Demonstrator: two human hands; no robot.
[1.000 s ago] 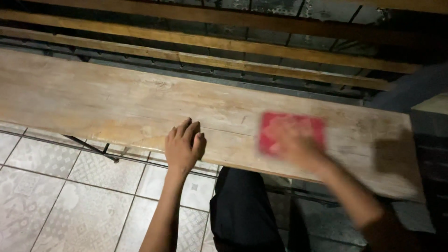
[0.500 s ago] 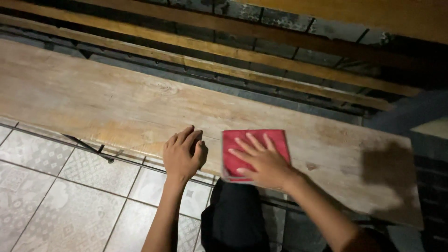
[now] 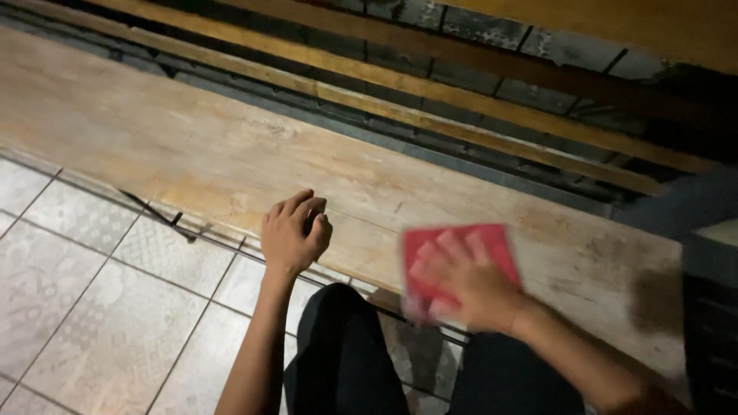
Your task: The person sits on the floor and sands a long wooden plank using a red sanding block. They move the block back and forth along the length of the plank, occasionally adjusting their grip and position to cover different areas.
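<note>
The right hand (image 3: 461, 286) lies flat, fingers spread, on a red cloth (image 3: 457, 257) and presses it onto the near edge of the tabletop (image 3: 231, 154), a long, worn wooden board that runs from the upper left to the lower right. The hand and the cloth are both blurred, so the cloth's outline is soft; its lower left corner seems to reach the board's edge or hang just over it, though the blur leaves that uncertain. The left hand (image 3: 294, 234) rests on the same near edge, well to the left of the cloth, with its fingers loosely curled under and nothing in it; the knuckles sit on the wood and the wrist hangs off the edge. The wood is pale and scuffed, with a darker stain (image 3: 653, 300) near its right end, beyond the cloth. Below the board, the person's knees in dark trousers (image 3: 346, 361) show between the two forearms. The floor (image 3: 92, 292) to the left is laid with pale patterned tiles. Behind the tabletop, several wooden slats (image 3: 400, 81) run parallel to it over a dark wall of grey blocks (image 3: 477, 27). A thin dark strut (image 3: 157, 215) slants under the board's edge at the left.
</note>
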